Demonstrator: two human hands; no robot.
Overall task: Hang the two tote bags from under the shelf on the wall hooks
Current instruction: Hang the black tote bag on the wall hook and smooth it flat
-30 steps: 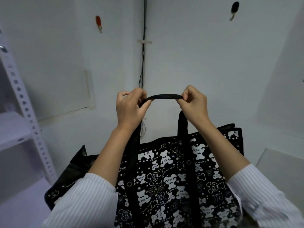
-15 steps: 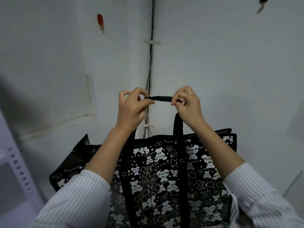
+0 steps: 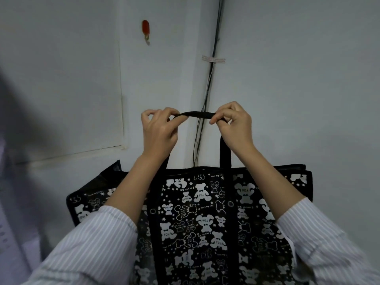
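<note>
A black tote bag (image 3: 205, 219) printed with white bears hangs in front of me, held up by its black handle strap (image 3: 195, 114). My left hand (image 3: 159, 130) pinches the strap's left end and my right hand (image 3: 234, 125) pinches its right end, so the strap is stretched flat between them. A red wall hook (image 3: 145, 29) is fixed to the wall above and to the left of my hands. The second tote bag and the black hook are out of view.
The two white walls meet in a corner with cables (image 3: 207, 89) running down it, held by a strip of tape (image 3: 213, 59). A raised wall panel (image 3: 61, 89) lies at left. A blurred edge of the metal shelf (image 3: 8, 233) shows at the far left.
The view has swung left: the black hook left the frame at top right and the red hook came nearer the centre. Both hands keep their grip on the strap.
</note>
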